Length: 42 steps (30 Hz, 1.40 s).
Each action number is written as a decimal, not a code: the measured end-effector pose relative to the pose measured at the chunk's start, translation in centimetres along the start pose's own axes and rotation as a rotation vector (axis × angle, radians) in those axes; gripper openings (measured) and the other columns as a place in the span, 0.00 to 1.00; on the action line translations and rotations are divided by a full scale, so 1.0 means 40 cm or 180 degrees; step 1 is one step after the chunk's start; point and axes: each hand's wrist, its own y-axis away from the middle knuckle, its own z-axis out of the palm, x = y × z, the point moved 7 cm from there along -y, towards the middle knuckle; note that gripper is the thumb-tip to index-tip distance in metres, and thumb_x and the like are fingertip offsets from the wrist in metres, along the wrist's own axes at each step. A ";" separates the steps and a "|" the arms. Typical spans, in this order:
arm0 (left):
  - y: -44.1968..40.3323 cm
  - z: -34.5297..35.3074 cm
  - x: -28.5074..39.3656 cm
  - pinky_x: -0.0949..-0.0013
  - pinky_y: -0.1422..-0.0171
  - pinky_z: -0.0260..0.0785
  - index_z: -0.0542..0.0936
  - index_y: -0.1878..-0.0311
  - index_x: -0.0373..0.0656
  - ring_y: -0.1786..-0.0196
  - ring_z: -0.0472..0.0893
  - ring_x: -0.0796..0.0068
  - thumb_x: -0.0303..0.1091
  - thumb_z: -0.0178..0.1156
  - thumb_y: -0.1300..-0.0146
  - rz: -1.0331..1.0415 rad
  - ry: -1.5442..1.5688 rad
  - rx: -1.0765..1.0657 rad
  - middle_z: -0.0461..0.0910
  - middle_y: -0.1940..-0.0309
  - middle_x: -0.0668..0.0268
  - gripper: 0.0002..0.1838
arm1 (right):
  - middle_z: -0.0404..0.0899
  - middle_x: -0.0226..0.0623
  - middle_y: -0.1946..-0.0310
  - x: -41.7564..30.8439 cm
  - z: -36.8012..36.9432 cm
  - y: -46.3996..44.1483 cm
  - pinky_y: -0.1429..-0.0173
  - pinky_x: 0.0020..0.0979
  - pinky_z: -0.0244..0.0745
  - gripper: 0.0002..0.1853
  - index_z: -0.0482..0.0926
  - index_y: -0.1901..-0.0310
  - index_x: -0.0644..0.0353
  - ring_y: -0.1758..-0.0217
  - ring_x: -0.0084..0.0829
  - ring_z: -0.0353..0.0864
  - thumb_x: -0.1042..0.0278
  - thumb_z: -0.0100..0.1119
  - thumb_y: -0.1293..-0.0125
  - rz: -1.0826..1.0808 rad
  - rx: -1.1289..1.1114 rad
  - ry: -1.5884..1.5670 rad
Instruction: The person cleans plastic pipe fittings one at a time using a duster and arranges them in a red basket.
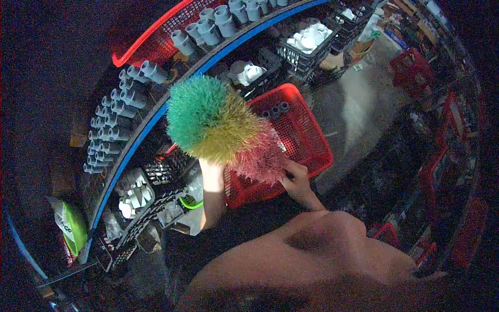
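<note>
A fluffy duster (224, 120), banded green, yellow and pinkish red, stretches across the middle of the head view above a red basket. My right hand (296, 179) is closed at its red end, with the fingers curled in; any handle there is hidden. My left hand (212, 170) reaches up under the yellow part. The fluff covers its fingers, so their grip does not show. Below the duster, the red plastic basket (321, 151) has a few grey pipe fittings (275, 110) at its far end.
Rows of grey pipe fittings (123, 108) stand on a blue-edged table (148, 127). Another red basket (156, 30) sits behind them. Black crates (296, 60) with white parts are beneath and beyond the table. A green-and-white bag (73, 226) is at the left, and concrete floor (358, 112) lies right.
</note>
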 end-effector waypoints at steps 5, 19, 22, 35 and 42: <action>0.070 0.037 -0.012 0.65 0.46 0.63 0.66 0.48 0.42 0.51 0.69 0.71 0.34 0.50 0.40 0.0216 -0.1777 -0.0652 0.70 0.53 0.67 0.17 | 0.76 0.50 0.61 -0.004 -0.013 -0.018 0.53 0.34 0.71 0.19 0.72 0.57 0.70 0.57 0.42 0.77 0.72 0.56 0.52 0.0233 0.0023 -0.0127; 0.098 0.007 -0.066 0.66 0.49 0.65 0.65 0.47 0.44 0.54 0.71 0.71 0.32 0.51 0.41 -0.0382 -0.0507 -0.0787 0.70 0.54 0.64 0.18 | 0.77 0.46 0.64 -0.024 -0.009 -0.017 0.57 0.33 0.71 0.17 0.73 0.57 0.69 0.61 0.39 0.78 0.71 0.53 0.49 -0.0024 0.0166 -0.0108; 0.107 0.006 -0.137 0.67 0.51 0.65 0.62 0.45 0.45 0.55 0.72 0.71 0.29 0.52 0.43 -0.1207 -0.0027 -0.0545 0.70 0.55 0.63 0.21 | 0.77 0.47 0.64 -0.011 -0.031 -0.018 0.57 0.32 0.72 0.16 0.73 0.57 0.69 0.62 0.39 0.78 0.72 0.53 0.49 0.0261 0.0110 -0.0041; 0.072 0.036 -0.086 0.71 0.50 0.65 0.68 0.50 0.38 0.53 0.71 0.75 0.20 0.53 0.50 -0.0907 -0.0334 -0.0179 0.71 0.55 0.65 0.20 | 0.77 0.46 0.66 -0.004 -0.030 -0.014 0.58 0.32 0.71 0.15 0.74 0.61 0.68 0.63 0.39 0.78 0.69 0.54 0.51 0.0339 0.0209 -0.0217; 0.048 0.125 -0.029 0.77 0.57 0.62 0.72 0.68 0.37 0.66 0.69 0.83 0.22 0.65 0.59 0.0440 -0.2549 -0.1355 0.70 0.72 0.74 0.13 | 0.77 0.45 0.70 0.025 -0.096 -0.010 0.62 0.32 0.70 0.13 0.75 0.65 0.68 0.67 0.37 0.78 0.70 0.53 0.52 0.0748 0.0585 -0.0052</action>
